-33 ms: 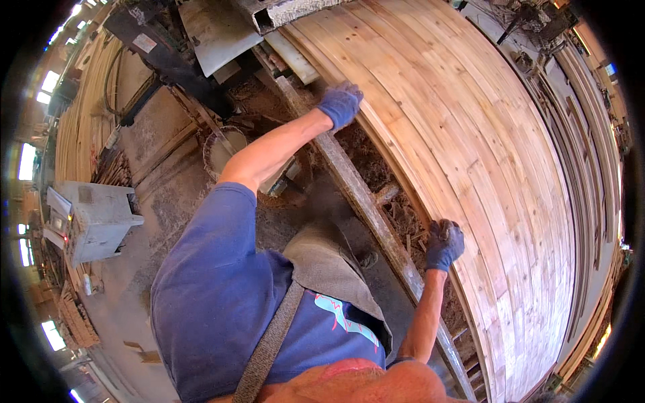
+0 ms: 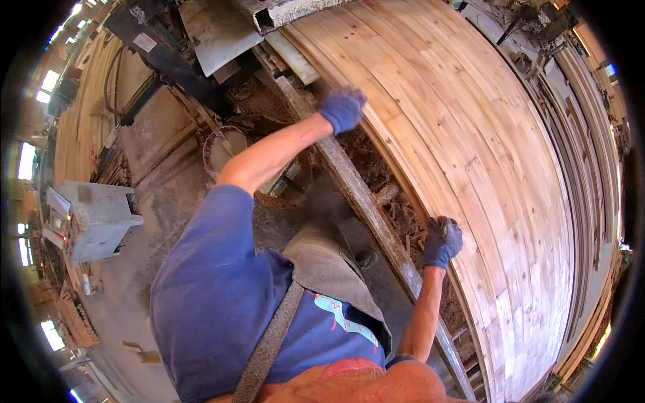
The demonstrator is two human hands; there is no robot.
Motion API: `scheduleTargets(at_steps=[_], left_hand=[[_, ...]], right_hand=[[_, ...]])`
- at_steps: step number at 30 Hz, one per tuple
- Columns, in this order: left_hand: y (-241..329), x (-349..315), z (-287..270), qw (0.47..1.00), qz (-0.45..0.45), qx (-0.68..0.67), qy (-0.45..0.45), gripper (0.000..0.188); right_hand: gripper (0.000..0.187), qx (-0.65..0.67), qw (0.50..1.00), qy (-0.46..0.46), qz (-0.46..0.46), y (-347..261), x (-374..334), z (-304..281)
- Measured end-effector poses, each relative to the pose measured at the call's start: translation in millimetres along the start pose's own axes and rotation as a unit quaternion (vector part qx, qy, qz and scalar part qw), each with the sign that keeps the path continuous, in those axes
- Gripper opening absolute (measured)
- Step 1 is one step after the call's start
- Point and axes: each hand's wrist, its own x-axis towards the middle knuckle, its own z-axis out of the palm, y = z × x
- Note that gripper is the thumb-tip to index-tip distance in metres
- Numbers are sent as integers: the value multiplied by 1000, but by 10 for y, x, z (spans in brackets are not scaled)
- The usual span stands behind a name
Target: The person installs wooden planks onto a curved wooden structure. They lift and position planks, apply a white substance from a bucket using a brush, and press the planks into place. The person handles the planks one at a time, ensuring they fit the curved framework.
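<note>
A broad panel of pale, knotty wooden strips (image 2: 430,114) stretches along my right side, its near edge curved by the lens. My left hand (image 2: 344,111), in a blue work glove, is over that edge toward the far end; its fingers are smeared by motion, so their grip is unclear. Closer to me, my right hand (image 2: 443,242), gloved alike, is closed at the same edge with its knuckles up. Its fingertips are hidden. Between the panel and my apron runs a long dusty metal rail (image 2: 366,201).
Wood shavings and debris (image 2: 396,215) lie between rail and panel. A grey machine cabinet (image 2: 101,218) stands at the left. A square metal tube (image 2: 295,12) crosses the panel's far end. Long wooden strips (image 2: 591,154) are stacked beyond the panel, and a round bucket (image 2: 218,153) stands beside my left forearm.
My left hand has shifted slightly to the right, its fingers now blurred. My right hand has moved a little farther away along the edge. The panel looks much the same.
</note>
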Motion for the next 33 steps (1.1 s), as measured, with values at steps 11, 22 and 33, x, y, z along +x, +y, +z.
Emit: scheduleTargets(at_steps=[11, 22, 33], left_hand=[[1292, -10, -1673, 930, -108, -331, -119, 72], [1547, -112, -1556, 953, -141, -233, -130, 85], [3508, -432, -2220, 984, -49, -170, 1, 61]], right_hand=[[17, -24, 999, -38, -12, 217, -89, -212], [21, -35, 990, -125, -63, 371, -51, -424], [23, 25, 1000, -10, 2, 2193, -1536, -977]])
